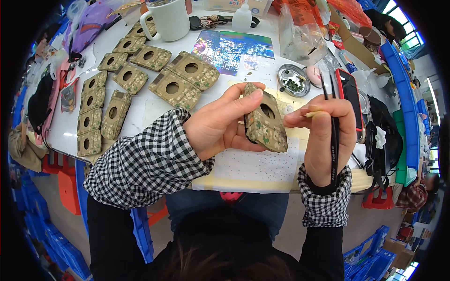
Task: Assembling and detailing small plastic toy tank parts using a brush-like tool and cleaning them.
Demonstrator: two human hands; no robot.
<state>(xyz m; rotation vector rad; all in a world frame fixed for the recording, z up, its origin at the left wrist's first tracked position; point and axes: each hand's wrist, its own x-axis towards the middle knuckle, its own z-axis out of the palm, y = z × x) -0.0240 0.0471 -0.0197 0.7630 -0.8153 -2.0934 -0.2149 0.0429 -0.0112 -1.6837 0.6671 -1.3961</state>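
Note:
My left hand point(213, 122) grips a camouflage-patterned toy tank hull point(270, 132) with a round hole in its top, thumb on its upper end and fingers beneath. Just to the right, my right hand point(330, 124) is closed around black tweezers point(334, 152), whose prongs point up and away. Its thumb and forefinger also pinch a small pale stick point(313, 114), perhaps a cotton swab, close to the hull's right edge. Several similar camouflage hulls point(201, 80) lie in rows on the left of the table.
Beyond my hands are a white mug point(171, 21), a shiny holographic sheet point(218, 49), a squeeze bottle point(242, 19) and a round dish point(287, 83) with small green pieces. A red-edged phone point(349, 96) lies at right. A speckled white sheet point(253, 171) covers the near edge.

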